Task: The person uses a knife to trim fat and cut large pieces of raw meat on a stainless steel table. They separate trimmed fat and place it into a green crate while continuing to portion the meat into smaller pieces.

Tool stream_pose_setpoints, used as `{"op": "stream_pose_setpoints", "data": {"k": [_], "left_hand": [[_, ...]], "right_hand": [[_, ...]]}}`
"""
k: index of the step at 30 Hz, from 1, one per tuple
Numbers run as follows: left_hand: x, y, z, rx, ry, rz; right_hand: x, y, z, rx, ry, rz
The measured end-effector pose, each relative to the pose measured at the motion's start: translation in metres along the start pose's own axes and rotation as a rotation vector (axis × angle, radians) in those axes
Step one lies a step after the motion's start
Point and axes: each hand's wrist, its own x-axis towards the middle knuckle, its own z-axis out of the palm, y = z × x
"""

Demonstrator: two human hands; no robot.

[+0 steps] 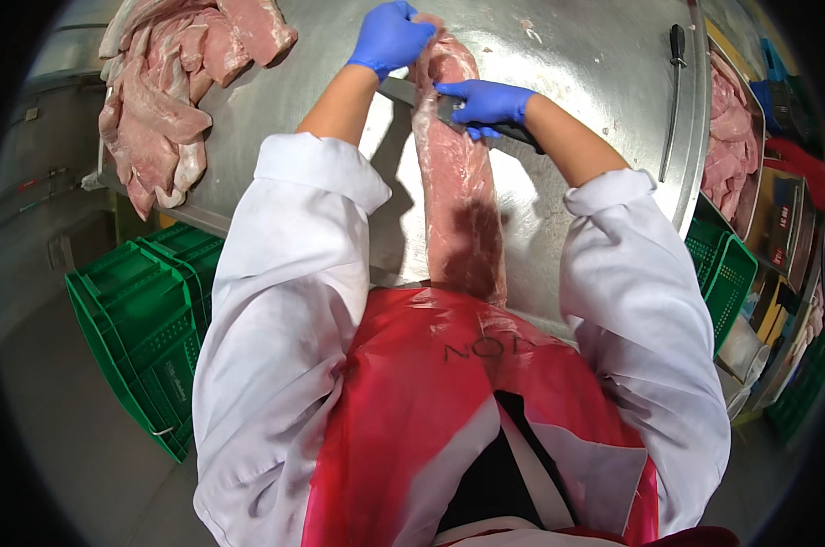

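A long strip of pale pink meat, which looks like a pork loin (458, 178), lies lengthwise on the steel table (544, 214) in front of me. My left hand (392, 38), in a blue glove, pinches its far end at the left edge. In a blue glove too, my right hand (490, 104) is closed around the dark handle of a knife (396, 89). The knife lies across the loin's upper part, its blade tip showing past the left side. How deep the blade sits in the meat is hidden.
Several meat pieces (157, 100) are heaped at the table's far left. A sharpening steel (672, 100) rests near the right edge, beside a tray of meat (730, 137). Green crates stand below, one left (139, 319), one right (721, 273).
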Motion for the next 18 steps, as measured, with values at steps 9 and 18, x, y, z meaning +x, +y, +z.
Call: {"op": "stream_pose_setpoints", "data": {"k": [9, 18], "left_hand": [[-0.019, 0.003, -0.044, -0.237, 0.021, -0.078], [-0.083, 0.002, -0.147, -0.362, 0.302, 0.04]], "right_hand": [[-0.021, -0.012, 0.046, -0.171, 0.052, 0.105], [-0.115, -0.035, 0.104, -0.312, -0.156, 0.298]]}}
